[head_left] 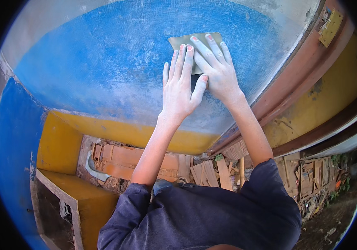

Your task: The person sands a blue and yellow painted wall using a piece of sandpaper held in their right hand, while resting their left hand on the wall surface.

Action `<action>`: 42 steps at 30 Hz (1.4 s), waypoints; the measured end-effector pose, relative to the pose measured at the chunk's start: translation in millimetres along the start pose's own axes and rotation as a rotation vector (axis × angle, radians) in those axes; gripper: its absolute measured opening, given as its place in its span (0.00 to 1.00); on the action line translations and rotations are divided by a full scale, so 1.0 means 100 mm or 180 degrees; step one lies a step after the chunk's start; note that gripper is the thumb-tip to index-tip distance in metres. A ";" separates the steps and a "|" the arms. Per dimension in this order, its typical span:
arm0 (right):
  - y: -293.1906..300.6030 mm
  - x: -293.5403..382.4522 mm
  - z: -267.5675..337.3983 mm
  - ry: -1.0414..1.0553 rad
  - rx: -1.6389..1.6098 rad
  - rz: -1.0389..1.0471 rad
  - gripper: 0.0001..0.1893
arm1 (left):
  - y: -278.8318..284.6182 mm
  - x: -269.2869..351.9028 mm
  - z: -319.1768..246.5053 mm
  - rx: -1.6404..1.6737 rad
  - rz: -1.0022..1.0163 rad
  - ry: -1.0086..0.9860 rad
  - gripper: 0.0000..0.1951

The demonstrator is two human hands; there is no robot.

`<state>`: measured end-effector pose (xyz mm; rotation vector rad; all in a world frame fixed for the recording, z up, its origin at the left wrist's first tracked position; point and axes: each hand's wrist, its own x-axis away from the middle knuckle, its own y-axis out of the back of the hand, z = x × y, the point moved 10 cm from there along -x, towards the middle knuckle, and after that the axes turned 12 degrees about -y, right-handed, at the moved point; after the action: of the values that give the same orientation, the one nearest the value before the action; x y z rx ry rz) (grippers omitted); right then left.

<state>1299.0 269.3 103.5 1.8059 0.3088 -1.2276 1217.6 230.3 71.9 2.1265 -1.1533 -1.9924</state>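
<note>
A greenish-grey sheet, seemingly sandpaper (181, 40), lies against the blue-painted wall (116, 47), with a torn-looking top edge. My right hand (217, 65) presses flat on it, fingers spread upward over the sheet. Beside it my left hand (180, 82) rests with its fingers together; the fingertips overlap the sheet's left part, and its thumb touches or nearly touches the right hand's base. Pale dust coats both hands. Around them the blue paint looks scuffed and whitish, fading to grey lower down. The sheet's underside is hidden.
Below the blue runs a yellow wall band (128, 132). A yellow concrete ledge (94, 190) juts out at lower left. Wooden boards and debris (225, 175) cover the ground beneath. At right stands a reddish-brown door frame (303, 65) with a metal hinge (331, 28).
</note>
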 end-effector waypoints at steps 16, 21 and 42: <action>0.11 0.22 0.00 -0.0406 -0.0490 -0.0369 0.22 | 0.03 -0.01 0.09 -0.1283 -0.0259 0.0132 0.37; 0.12 0.57 -0.36 -0.0872 -0.0907 -0.0545 0.21 | -0.14 0.00 0.22 -0.1333 -0.0296 0.0026 0.36; -0.48 1.44 -0.46 -0.1365 -0.0239 -0.0556 0.22 | 0.60 -0.36 0.55 -0.1197 -0.0716 0.0308 0.37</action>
<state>1365.5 293.4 -38.5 1.4285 0.2655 -1.6639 1143.1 229.5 120.5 2.1946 -0.4925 -1.9663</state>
